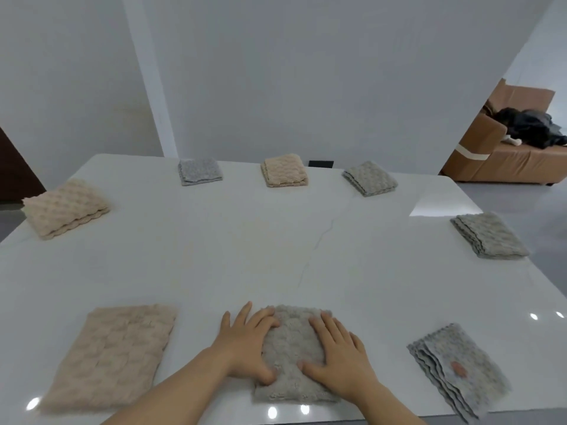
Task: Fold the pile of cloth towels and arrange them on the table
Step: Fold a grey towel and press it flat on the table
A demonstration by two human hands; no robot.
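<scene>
1. The left hand (245, 343) lies flat with its fingers straight and spread. Its thumb and nearer fingers press on the left edge of a folded taupe towel (291, 345), and its outer fingers rest on the white table (276, 240).
2. The right hand (340, 358) is also flat with its fingers stretched out, pressing down on the right half of the same towel. Neither hand curls round anything.
3. The taupe towel lies under and between both hands, at the near edge of the table.
4. Left of the left hand, near but apart from it, lies a larger beige towel (110, 354), spread flat.
5. Right of the right hand, apart from it, lies a folded grey towel (457, 372) with a reddish spot on top and its layered edges showing.
6. Well beyond the fingertips, three folded towels lie along the far edge: a light grey towel (199, 170), a tan towel (283, 170) and a grey-green towel (369, 178).
7. Far ahead and to the left of the left hand lies a folded pale pink towel (66, 207). Far ahead and to the right of the right hand lies a folded olive-grey towel (487, 234).
8. Past the table on the right-hand side stands a brown sofa (506, 161) with a dark heap (534, 127) on its seat.
</scene>
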